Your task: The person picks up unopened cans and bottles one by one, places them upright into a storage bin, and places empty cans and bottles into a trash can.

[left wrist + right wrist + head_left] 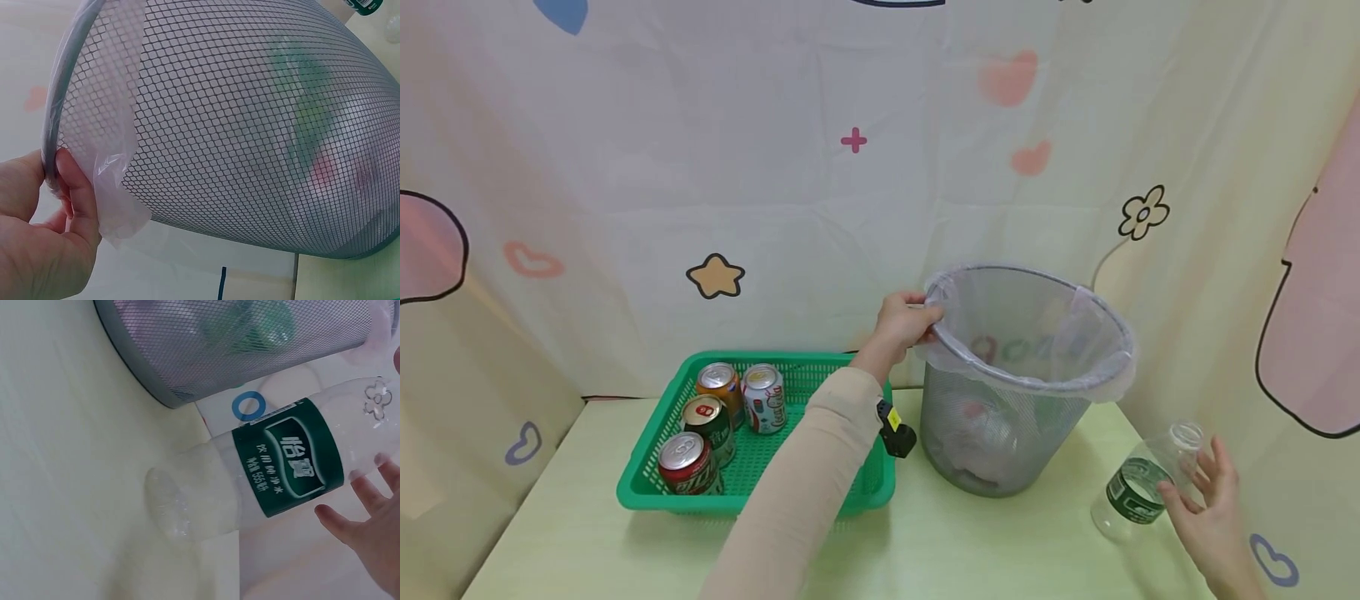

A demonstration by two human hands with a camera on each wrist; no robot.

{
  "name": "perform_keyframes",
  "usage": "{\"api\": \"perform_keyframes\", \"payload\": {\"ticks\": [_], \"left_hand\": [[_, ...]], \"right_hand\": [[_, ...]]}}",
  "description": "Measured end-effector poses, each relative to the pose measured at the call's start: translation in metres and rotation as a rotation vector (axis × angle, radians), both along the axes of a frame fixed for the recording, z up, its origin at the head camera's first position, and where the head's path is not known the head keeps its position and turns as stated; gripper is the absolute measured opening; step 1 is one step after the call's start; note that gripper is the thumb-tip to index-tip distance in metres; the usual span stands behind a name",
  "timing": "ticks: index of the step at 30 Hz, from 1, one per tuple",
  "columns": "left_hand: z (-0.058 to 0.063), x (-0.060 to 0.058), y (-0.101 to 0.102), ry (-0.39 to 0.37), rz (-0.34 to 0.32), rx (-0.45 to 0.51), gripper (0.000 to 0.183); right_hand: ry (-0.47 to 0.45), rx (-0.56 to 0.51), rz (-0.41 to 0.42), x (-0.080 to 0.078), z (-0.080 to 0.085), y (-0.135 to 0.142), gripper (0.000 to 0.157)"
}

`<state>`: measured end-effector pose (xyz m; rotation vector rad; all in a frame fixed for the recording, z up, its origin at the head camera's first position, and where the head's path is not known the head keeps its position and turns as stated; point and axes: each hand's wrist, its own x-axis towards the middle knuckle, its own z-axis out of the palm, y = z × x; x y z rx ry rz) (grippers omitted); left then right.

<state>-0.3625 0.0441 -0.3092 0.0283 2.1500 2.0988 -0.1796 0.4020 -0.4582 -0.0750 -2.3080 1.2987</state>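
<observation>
My left hand [904,321] grips the rim of a grey wire-mesh trash bin [992,417], its thumb and fingers on either side of the metal ring. A thin translucent bag [115,212] lines the bin and folds over that rim. At the right, a clear plastic water bottle [1156,475] with a green label has its base low over the table. My right hand [1213,508] holds the bottle by its upper part, thumb on one side and fingers on the other. Fingertips [356,475] show against its wall in the right wrist view.
Left of the bin, a green plastic basket [632,492] holds several drink cans [688,462]. Crumpled green and pale items [309,106] show through the mesh. A printed curtain [760,167] stands behind the pale table [970,550].
</observation>
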Motion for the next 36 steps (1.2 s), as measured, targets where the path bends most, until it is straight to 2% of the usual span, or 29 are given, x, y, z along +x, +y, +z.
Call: {"api": "perform_keyframes", "payload": {"ticks": [3,11,21,26,31,36], "left_hand": [[-0.001,0.001,0.000,-0.002,0.003,-0.001,0.045],[-0.003,0.000,0.000,-0.009,0.010,0.000,0.045],[-0.005,-0.001,0.002,-0.007,0.006,0.002,0.045],[-0.004,-0.001,0.002,-0.005,0.010,0.003,0.045],[-0.004,-0.001,0.001,0.004,0.010,0.006,0.046],[-0.004,-0.001,0.001,0.006,0.009,0.006,0.046]], "right_hand": [[0.001,-0.028,0.001,0.001,-0.003,-0.003,0.086],[-0.037,-0.017,0.000,-0.001,-0.010,-0.006,0.088],[0.018,-0.047,-0.019,-0.007,-0.018,-0.008,0.089],[-0.017,-0.056,-0.032,-0.009,-0.020,-0.009,0.089],[-0.059,-0.059,-0.079,-0.013,-0.021,-0.010,0.091],[-0.086,-0.121,-0.119,-0.016,-0.020,-0.012,0.092]]}}
